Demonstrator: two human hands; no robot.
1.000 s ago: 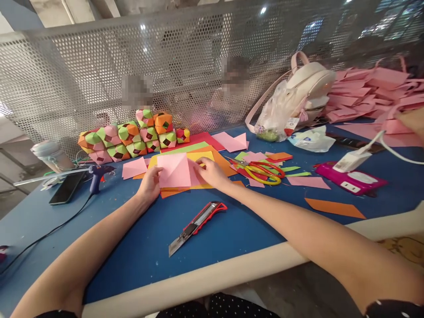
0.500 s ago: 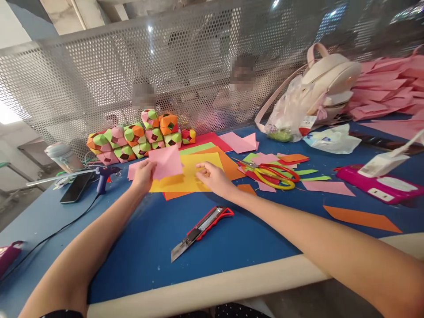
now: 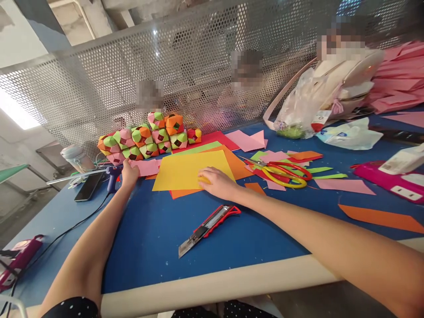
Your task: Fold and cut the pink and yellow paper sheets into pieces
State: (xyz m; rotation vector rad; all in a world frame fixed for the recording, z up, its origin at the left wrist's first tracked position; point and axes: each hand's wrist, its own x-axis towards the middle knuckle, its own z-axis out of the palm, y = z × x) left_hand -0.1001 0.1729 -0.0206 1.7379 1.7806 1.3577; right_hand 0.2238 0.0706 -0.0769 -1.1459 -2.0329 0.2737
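My left hand (image 3: pixel 130 174) is at the left edge of the pink paper (image 3: pixel 147 167), its fingers closed around that edge and partly hidden. Just left of it a blue glue gun (image 3: pixel 113 176) stands with a clear glue stick in its back. My right hand (image 3: pixel 217 182) lies over the right part of a yellow paper sheet (image 3: pixel 180 172), thumb and fingers pinched at the sheet. Under the yellow sheet lies orange paper (image 3: pixel 240 165). A red utility knife (image 3: pixel 210 225) with its blade out rests on the table in front of both hands.
Folded paper blocks (image 3: pixel 142 141) are stacked at the back left, beside a phone (image 3: pixel 88 187) and a cup (image 3: pixel 77 158). Scissors (image 3: pixel 286 174) lie on paper scraps. Farther right are a power strip (image 3: pixel 394 179), a plastic bag (image 3: pixel 294 110) and a backpack (image 3: pixel 351 79). A perforated metal screen (image 3: pixel 198 70) stands behind.
My left hand has moved left and lowered the pink paper from above the yellow sheet to the table beside it. My right hand has come down onto the yellow sheet. The view has shifted slightly.
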